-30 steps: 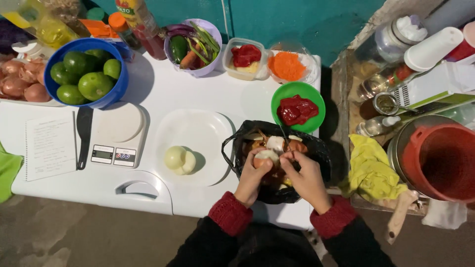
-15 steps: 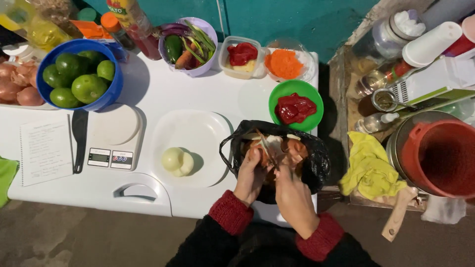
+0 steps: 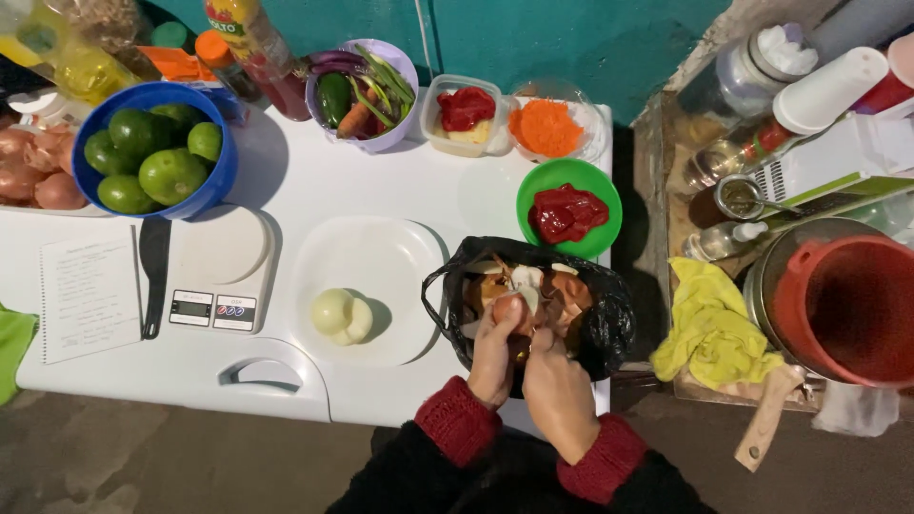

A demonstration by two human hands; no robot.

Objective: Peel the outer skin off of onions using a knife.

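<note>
Bare left hand (image 3: 495,350), bare right hand (image 3: 555,385), black sleeves, red knitted cuffs

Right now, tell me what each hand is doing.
Left hand: closed on an onion over the black bag.
Right hand: fingers at the onion, grip unclear.

Blue bowl (image 3: 214,181) of limes (image 3: 152,157) (green), kitchen scale (image 3: 217,271)

The black bag (image 3: 609,328) is thin, glossy, crinkled plastic; the onion (image 3: 509,309) in the left hand (image 3: 495,352) wears dry, papery skin; the peeled onions (image 3: 343,316) look smooth and moist. The white plate (image 3: 381,257) and green bowl (image 3: 571,181) are smooth plastic; the yellow cloth (image 3: 714,328) is soft and rumpled; the sleeve cuffs (image 3: 457,419) are ribbed red knit.
</note>
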